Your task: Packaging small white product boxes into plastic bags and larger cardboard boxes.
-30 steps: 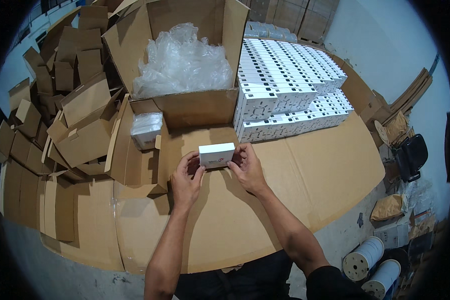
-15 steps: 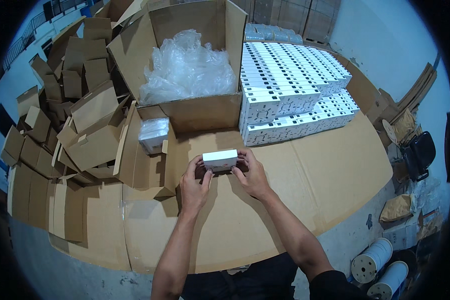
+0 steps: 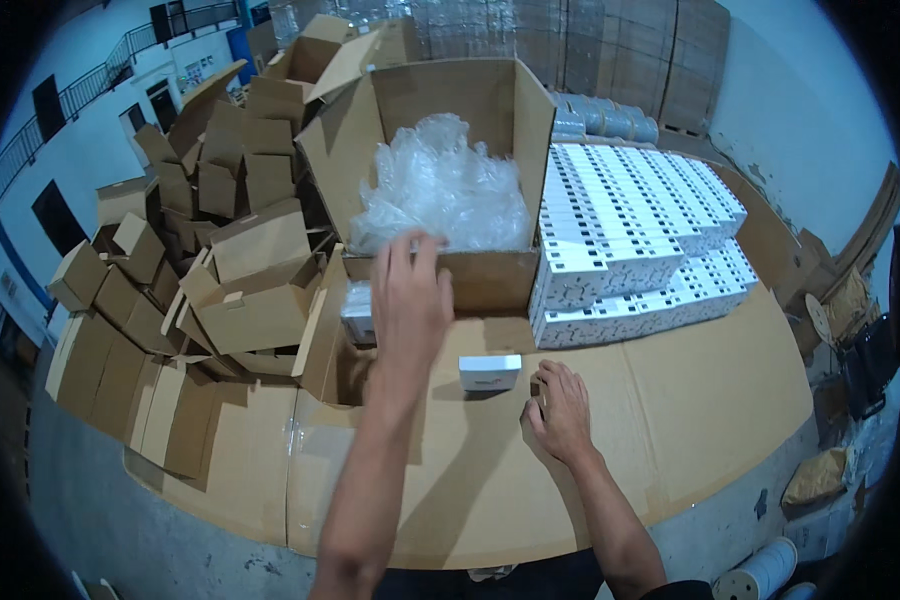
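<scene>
A small white box [image 3: 490, 373] stands by itself on the cardboard-covered table, in front of me. My left hand [image 3: 413, 305] is raised at the front wall of a large open carton [image 3: 450, 275], its fingers stretched toward the heap of clear plastic bags [image 3: 445, 190] inside. Nothing shows in that hand, though its palm side is hidden. To the right of the white box, apart from it, my right hand [image 3: 562, 408] lies low at the cardboard with fingers loosely spread and empty. Wrapped white packs in a smaller open carton [image 3: 358, 312] are partly covered by my left hand.
Stacked white boxes [image 3: 620, 270] with dark square marks fill the table's right rear. Many open brown cartons [image 3: 255, 290] are piled at the left. Beyond the right edge are a dark chair [image 3: 865, 370] and a cable spool [image 3: 760, 570] on the floor.
Both hands have let go of the white box, which now stands on the table. My left hand has risen toward the plastic bags; the right has moved aside. The view has tilted up.
</scene>
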A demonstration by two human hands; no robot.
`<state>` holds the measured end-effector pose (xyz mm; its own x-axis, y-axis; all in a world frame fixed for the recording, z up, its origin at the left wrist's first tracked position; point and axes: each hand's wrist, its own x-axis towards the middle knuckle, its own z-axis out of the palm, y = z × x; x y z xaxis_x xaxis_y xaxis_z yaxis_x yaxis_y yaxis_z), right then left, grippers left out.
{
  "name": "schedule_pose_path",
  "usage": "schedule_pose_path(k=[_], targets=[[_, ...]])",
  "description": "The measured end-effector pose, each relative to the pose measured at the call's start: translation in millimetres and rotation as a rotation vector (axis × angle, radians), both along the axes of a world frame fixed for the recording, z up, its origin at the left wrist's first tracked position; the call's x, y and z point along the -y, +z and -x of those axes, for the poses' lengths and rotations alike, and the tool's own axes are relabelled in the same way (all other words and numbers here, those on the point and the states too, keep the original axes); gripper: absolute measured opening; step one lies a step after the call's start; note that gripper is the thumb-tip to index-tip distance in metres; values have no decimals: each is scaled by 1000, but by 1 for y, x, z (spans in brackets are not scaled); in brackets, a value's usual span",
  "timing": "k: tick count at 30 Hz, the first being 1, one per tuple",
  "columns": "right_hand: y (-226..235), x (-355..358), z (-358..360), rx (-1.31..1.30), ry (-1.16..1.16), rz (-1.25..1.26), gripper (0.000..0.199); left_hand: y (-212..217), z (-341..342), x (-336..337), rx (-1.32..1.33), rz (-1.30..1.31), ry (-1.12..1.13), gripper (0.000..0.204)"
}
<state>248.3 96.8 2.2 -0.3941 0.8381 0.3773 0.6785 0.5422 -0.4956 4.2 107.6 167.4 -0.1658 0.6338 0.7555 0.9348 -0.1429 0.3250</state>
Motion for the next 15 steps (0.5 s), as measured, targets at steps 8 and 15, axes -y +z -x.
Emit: schedule_pose_path(k=[8,15], targets=[[6,3,12,-17,13,76,39,37,126,-92,-273,368,85,15],[-7,4,7,-21,8,36,38,89,125,-100,117,58,-53,15]])
